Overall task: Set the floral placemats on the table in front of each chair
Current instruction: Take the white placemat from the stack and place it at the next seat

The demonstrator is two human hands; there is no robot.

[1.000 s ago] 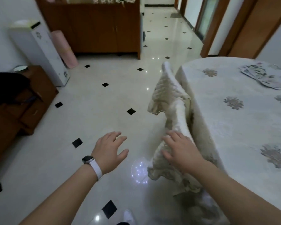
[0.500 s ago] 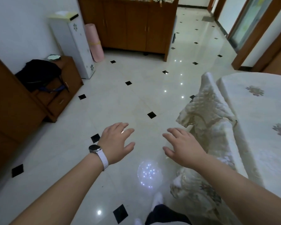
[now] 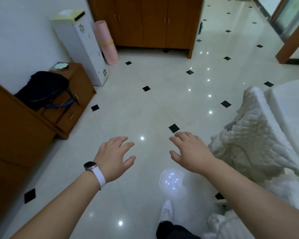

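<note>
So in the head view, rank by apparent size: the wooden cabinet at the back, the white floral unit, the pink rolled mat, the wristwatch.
1. wooden cabinet, cropped at the top
2. white floral unit
3. pink rolled mat
4. wristwatch, smallest despite being nearest

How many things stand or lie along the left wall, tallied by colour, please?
Brown: 2, the large wooden cabinet with doors and the low wooden drawer unit
White: 1, the tall flower-printed box
Pink: 1, the rolled foam mat
Black: 1, the soft bag on the drawer unit
Pale green: 1, the small scalloped dish
Total: 6
</note>
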